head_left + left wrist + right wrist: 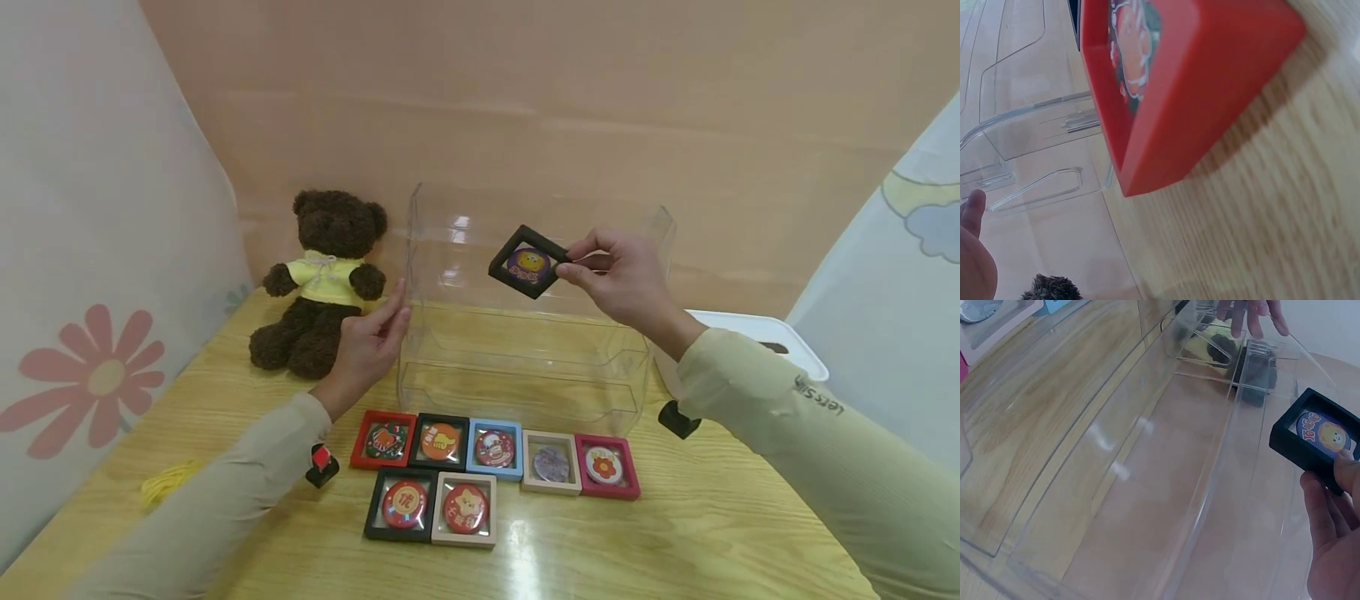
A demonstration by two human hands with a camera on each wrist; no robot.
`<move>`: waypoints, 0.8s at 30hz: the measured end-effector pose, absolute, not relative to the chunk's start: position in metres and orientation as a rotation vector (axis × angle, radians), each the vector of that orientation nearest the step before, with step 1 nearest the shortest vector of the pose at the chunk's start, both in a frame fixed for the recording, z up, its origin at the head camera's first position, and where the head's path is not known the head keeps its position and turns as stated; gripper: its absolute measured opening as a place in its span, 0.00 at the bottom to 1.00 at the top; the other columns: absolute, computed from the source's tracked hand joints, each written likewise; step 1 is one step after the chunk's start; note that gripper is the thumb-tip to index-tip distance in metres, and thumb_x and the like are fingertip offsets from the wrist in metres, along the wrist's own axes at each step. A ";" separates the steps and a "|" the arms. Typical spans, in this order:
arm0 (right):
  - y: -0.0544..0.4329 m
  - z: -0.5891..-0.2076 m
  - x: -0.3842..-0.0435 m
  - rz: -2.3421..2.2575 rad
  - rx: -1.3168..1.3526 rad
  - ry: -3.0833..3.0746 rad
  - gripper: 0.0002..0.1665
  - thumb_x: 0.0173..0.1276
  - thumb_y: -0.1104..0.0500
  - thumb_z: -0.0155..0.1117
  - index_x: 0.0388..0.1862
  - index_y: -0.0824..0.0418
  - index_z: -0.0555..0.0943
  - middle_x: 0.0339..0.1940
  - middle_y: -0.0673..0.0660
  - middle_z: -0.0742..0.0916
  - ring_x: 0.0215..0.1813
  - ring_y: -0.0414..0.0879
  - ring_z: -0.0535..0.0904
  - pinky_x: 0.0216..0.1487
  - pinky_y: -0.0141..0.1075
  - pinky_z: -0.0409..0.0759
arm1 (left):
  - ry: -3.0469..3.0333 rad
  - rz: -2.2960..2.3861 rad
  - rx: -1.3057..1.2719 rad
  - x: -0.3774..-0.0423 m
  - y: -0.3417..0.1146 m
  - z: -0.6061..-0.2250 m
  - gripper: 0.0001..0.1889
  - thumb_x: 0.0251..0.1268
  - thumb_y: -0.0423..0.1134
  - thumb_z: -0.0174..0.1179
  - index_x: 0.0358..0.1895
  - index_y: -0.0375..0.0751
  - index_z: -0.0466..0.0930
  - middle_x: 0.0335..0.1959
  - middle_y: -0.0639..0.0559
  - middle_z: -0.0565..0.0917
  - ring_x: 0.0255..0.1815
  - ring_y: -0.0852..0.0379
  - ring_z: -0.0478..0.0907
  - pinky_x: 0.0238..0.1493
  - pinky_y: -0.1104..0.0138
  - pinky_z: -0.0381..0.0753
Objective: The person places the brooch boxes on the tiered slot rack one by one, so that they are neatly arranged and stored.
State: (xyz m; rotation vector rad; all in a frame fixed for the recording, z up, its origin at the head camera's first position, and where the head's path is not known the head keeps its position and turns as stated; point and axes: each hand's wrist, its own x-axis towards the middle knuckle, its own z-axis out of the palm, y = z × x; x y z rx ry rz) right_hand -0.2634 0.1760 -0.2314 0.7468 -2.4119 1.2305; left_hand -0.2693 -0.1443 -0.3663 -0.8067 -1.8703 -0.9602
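Note:
My right hand (622, 271) pinches a black square frame (498, 265) by one corner, between thumb and fingers. Inside it is a purple round badge (1322, 432) with a yellow cartoon animal. The frame is tilted like a diamond in front of the upper part of a clear acrylic display rack (525, 400). At the rack's left side panel, my left hand (369, 342) touches the edge with extended fingers. Close to the left wrist camera is a red frame (1210, 94) lying on the table, its badge partly visible.
Several framed badges lie in two rows before the rack, among them a light blue frame (495, 475) and a magenta frame (628, 471). A brown teddy bear (330, 279) sits left of the rack. Yellow string (168, 482) lies at left; a white tray (806, 354) stands behind my right arm.

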 end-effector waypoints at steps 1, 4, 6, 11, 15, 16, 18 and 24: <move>0.174 -0.231 -0.264 1.207 0.731 -2.427 0.08 0.60 0.67 0.70 0.34 0.69 0.80 0.40 0.60 0.84 0.40 0.50 0.85 0.36 0.28 0.80 | -1.871 -0.959 -0.809 -0.269 -0.144 -0.366 0.23 0.61 0.24 0.58 0.62 0.28 0.70 0.18 0.44 0.82 0.07 0.65 0.62 0.10 0.71 0.63; 0.168 -0.232 -0.266 1.164 0.707 -2.467 0.08 0.61 0.65 0.69 0.34 0.67 0.79 0.41 0.59 0.83 0.41 0.51 0.85 0.36 0.28 0.80 | -1.862 -0.968 -0.810 -0.269 -0.142 -0.366 0.23 0.61 0.23 0.58 0.61 0.28 0.71 0.22 0.42 0.84 0.07 0.65 0.64 0.10 0.71 0.65; 0.164 -0.232 -0.267 1.136 0.700 -2.475 0.07 0.61 0.65 0.69 0.33 0.67 0.79 0.41 0.58 0.84 0.41 0.51 0.85 0.35 0.29 0.80 | -1.858 -0.970 -0.810 -0.269 -0.141 -0.365 0.23 0.61 0.23 0.58 0.61 0.28 0.71 0.21 0.42 0.83 0.07 0.65 0.64 0.10 0.71 0.65; 0.154 -0.233 -0.272 1.119 0.751 -2.449 0.07 0.59 0.69 0.70 0.31 0.69 0.78 0.41 0.62 0.85 0.40 0.54 0.85 0.36 0.32 0.82 | -1.856 -0.987 -0.807 -0.268 -0.139 -0.366 0.24 0.60 0.22 0.59 0.61 0.29 0.71 0.19 0.44 0.82 0.06 0.64 0.63 0.10 0.70 0.65; 0.147 -0.233 -0.276 1.091 0.799 -2.472 0.07 0.58 0.70 0.70 0.29 0.69 0.78 0.41 0.63 0.85 0.38 0.55 0.85 0.38 0.37 0.83 | -1.858 -0.988 -0.808 -0.267 -0.138 -0.365 0.24 0.60 0.22 0.59 0.61 0.28 0.71 0.21 0.42 0.83 0.07 0.64 0.64 0.10 0.70 0.66; 0.145 -0.233 -0.276 1.070 0.811 -2.486 0.07 0.58 0.70 0.69 0.29 0.69 0.78 0.40 0.62 0.85 0.38 0.55 0.85 0.38 0.39 0.83 | -1.860 -0.984 -0.807 -0.267 -0.138 -0.365 0.24 0.60 0.22 0.59 0.61 0.28 0.71 0.22 0.42 0.84 0.07 0.65 0.65 0.10 0.70 0.66; 0.142 -0.233 -0.276 1.023 0.833 -2.518 0.06 0.59 0.70 0.69 0.29 0.68 0.79 0.39 0.61 0.84 0.38 0.54 0.85 0.37 0.41 0.83 | -1.864 -0.982 -0.806 -0.267 -0.138 -0.365 0.23 0.60 0.22 0.59 0.61 0.28 0.71 0.22 0.42 0.84 0.07 0.65 0.65 0.10 0.70 0.66; 0.134 -0.229 -0.276 0.887 0.889 -2.601 0.04 0.62 0.66 0.68 0.30 0.65 0.80 0.35 0.58 0.84 0.38 0.52 0.85 0.38 0.43 0.82 | -1.850 -0.970 -0.794 -0.265 -0.139 -0.363 0.23 0.60 0.22 0.59 0.60 0.28 0.72 0.21 0.42 0.84 0.07 0.64 0.66 0.09 0.70 0.64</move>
